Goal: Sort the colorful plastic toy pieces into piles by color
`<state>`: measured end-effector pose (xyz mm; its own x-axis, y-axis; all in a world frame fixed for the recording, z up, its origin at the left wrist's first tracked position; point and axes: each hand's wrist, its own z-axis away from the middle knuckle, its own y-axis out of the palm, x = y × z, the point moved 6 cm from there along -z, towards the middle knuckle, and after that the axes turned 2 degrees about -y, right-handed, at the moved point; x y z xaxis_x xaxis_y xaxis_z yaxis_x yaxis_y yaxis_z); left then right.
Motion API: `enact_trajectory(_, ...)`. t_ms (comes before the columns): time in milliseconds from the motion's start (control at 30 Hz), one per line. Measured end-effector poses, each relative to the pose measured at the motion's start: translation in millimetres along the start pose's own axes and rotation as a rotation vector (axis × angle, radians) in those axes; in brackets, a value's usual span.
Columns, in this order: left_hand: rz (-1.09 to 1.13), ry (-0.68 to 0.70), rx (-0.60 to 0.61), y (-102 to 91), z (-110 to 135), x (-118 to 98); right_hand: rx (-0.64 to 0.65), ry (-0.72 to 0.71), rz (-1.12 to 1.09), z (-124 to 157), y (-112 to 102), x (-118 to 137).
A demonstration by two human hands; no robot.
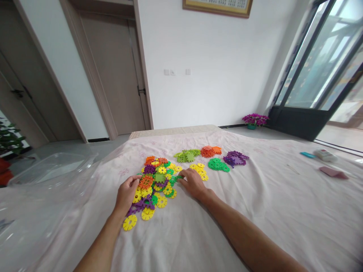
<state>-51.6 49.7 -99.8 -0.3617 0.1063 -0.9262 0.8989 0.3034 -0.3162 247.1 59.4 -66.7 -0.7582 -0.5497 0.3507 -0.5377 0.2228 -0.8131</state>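
Observation:
A mixed heap of flat plastic snowflake pieces [157, 181], yellow, purple, orange and green, lies on a pale pink sheet [255, 211]. My left hand [126, 193] rests at the heap's left edge, fingers curled against an orange square piece [146, 182]. My right hand [193, 182] lies at the heap's right edge, fingertips pinched on a green piece [176, 178]. Beyond are sorted groups: light green [187, 155], orange [210, 151], green [217, 164], purple [236, 158] and yellow [200, 170]. A lone yellow piece [129, 222] lies by my left wrist.
A clear plastic bin [51, 170] sits on the left of the bed. At the far right lie a teal object [307, 155], a small box [325, 155] and a dark red card [333, 172]. Doors, a potted purple flower [254, 120] and a glass sliding door stand behind.

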Motion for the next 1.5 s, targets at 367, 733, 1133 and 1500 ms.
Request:
enact_trajectory(367,0.003,-0.002,-0.01,-0.2,-0.4,-0.3,-0.404,0.408,0.208,6.5,-63.7,-97.1)
enact_trajectory(733,-0.002,-0.002,-0.009,-0.2,-0.5,-0.3,-0.579,0.508,0.29,22.6,-86.3,-119.8)
enact_trajectory(1133,-0.01,0.006,-0.009,-0.4,-0.2,-0.4,0.057,-0.299,-0.083,-3.9,-15.7,26.8)
enact_trajectory(1500,-0.01,0.013,-0.007,-0.7,0.3,-0.5,0.277,-0.255,0.072,4.1,0.1,42.3)
